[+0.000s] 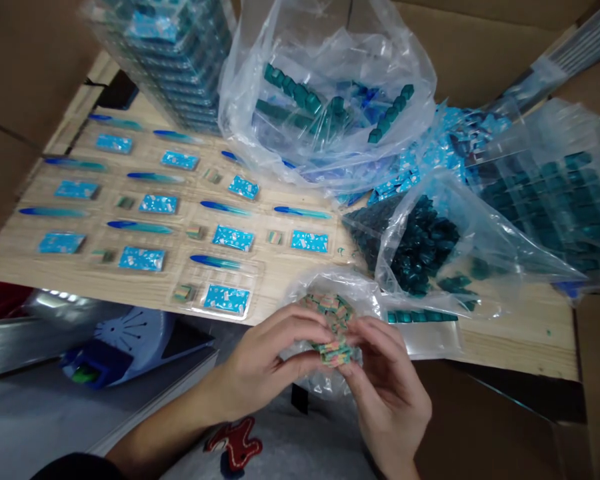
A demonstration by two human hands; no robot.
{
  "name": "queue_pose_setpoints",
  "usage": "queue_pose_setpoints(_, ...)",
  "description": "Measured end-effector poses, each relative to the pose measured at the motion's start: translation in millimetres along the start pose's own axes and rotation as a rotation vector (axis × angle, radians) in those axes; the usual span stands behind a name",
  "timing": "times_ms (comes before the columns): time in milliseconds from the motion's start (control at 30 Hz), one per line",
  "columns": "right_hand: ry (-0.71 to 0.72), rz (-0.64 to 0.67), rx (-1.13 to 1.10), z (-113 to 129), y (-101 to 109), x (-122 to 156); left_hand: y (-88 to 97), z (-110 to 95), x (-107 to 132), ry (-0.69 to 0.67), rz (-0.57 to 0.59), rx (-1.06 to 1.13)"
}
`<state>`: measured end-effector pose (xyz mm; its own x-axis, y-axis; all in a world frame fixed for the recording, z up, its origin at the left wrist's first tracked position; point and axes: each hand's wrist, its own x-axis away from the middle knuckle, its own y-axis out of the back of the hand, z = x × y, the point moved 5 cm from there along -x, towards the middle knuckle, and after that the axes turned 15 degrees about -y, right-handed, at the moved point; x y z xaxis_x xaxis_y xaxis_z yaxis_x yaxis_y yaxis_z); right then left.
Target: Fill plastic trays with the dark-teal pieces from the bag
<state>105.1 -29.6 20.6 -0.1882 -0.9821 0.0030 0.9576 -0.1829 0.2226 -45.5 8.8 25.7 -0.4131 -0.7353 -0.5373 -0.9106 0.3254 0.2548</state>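
Note:
My left hand (285, 350) and my right hand (387, 383) meet at the table's front edge. Between their fingertips they pinch a small cluster of green, pink and yellow striped blocks (336, 355). Just behind the fingers, a clear plastic bag (365, 290) lies open with many more of these blocks (330, 308) in it. To the left, clear blister trays (253, 293) are laid out in rows. They carry blue pointed strips (215, 261) and blue patterned packets (227, 300); several also hold a small striped block (184, 292).
A tall stack of filled trays (180, 73) stands at the back left. Large clear bags hold dark teal pieces (425, 247) and teal strips (300, 93). Blue packets (430, 157) are heaped at the back right. A blue-and-white device (125, 340) sits below the table's left edge.

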Motion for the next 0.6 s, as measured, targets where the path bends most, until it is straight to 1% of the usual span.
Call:
queue_pose_setpoints(67,0.015,0.067,0.06,0.2,-2.2,0.9,0.2,-1.4,-0.9,-0.022,0.004,-0.018)
queue_pose_setpoints(100,0.036,0.081,0.083,0.9,-2.6,1.6,0.7,-2.1,-1.2,-0.031,0.002,-0.029)
queue_pose_setpoints(200,0.091,0.081,0.092,2.5,-2.5,3.7,2.7,-3.7,-1.4,-0.043,-0.009,-0.059)
queue_pose_setpoints(367,0.037,0.075,0.01,-1.6,-1.7,4.1,3.2,-4.8,-1.4,-0.029,0.012,-0.062)
queue_pose_setpoints(433,0.019,0.08,-0.03,-2.4,-1.4,3.9,3.9,-3.6,-2.4,-0.01,0.001,-0.021)
queue_pose_setpoints(600,-0.041,0.113,-0.189,-3.4,-0.8,2.1,5.4,2.8,-5.0,0.053,-0.019,0.168)
